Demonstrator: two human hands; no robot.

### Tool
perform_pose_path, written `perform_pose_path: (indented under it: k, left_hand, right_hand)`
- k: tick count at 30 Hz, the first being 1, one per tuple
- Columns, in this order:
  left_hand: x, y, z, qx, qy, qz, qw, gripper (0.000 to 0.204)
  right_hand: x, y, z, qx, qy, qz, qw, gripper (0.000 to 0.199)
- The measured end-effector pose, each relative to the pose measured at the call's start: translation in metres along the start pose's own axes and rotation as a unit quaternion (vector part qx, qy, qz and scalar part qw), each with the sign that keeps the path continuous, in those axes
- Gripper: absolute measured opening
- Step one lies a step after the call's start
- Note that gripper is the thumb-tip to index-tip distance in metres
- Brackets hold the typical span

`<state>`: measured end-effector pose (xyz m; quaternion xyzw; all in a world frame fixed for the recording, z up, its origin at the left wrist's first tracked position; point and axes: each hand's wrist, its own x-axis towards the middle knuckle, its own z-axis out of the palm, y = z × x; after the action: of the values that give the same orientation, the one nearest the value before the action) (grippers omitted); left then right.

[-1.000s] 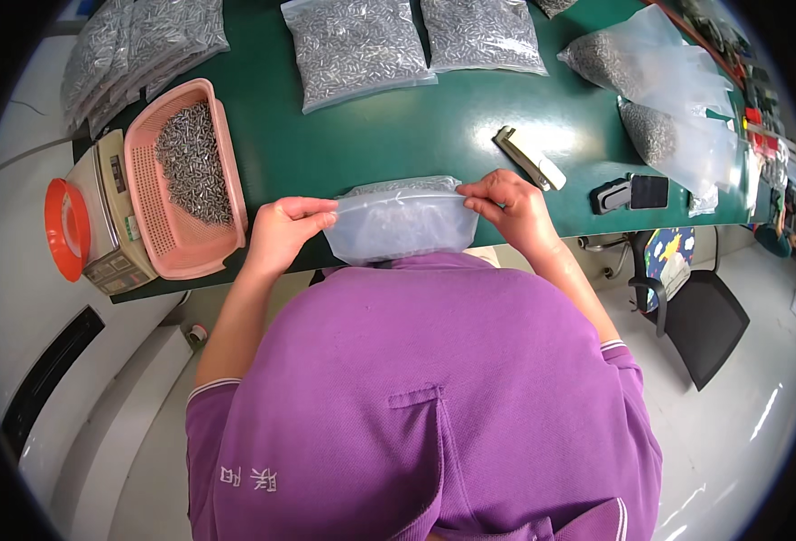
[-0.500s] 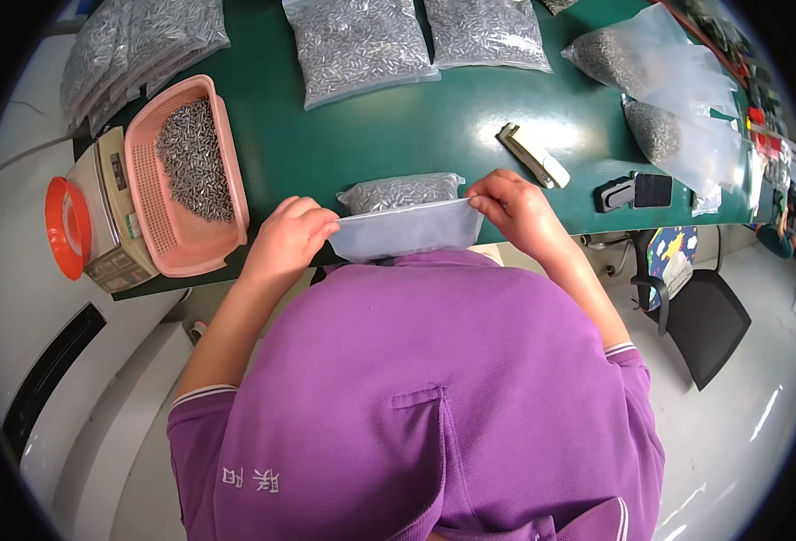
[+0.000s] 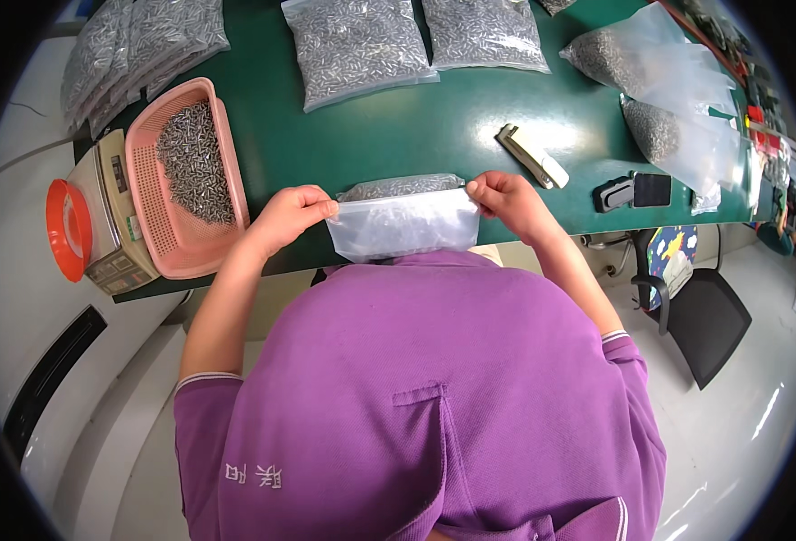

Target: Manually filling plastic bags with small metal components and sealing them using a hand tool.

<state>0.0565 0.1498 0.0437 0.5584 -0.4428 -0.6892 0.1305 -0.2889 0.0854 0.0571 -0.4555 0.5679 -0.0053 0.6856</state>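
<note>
The left end of a clear plastic bag (image 3: 404,230) is pinched between the thumb and fingers (image 3: 315,213) of the left hand (image 3: 287,219), and its right end is gripped likewise by the right hand (image 3: 513,203). The empty part of the bag is stretched taut between them, in front of the purple shirt (image 3: 434,361); its filled part, packed with small metal pieces, is seen just beyond, at the near edge of the green surface (image 3: 276,135). To the right, a stapler (image 3: 531,158) is laid beyond the right hand, with a small black device (image 3: 613,195) farther right. To the left, a pink perforated basket (image 3: 149,207), partly filled with metal pieces (image 3: 197,167), is set beside a beige weighing scale (image 3: 126,269). Farther out, two filled flat bags (image 3: 362,50) are placed side by side, flanked by stacked filled bags (image 3: 150,45) on the left and partly filled translucent bags (image 3: 655,131) on the right.
</note>
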Motion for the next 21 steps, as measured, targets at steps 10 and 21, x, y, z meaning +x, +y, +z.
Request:
perform_pose_path:
  k: [10, 21]
  left_hand:
    - [-0.004, -0.009, 0.024, -0.186, 0.070, -0.050, 0.979, 0.025]
    - [-0.006, -0.020, 0.017, -0.241, 0.022, -0.091, 0.966, 0.024]
  right_hand:
    - [-0.020, -0.006, -0.002, 0.189, -0.057, -0.044, 0.979, 0.024]
    - [-0.026, -0.009, 0.012, -0.328, 0.169, -0.404, 0.837, 0.008]
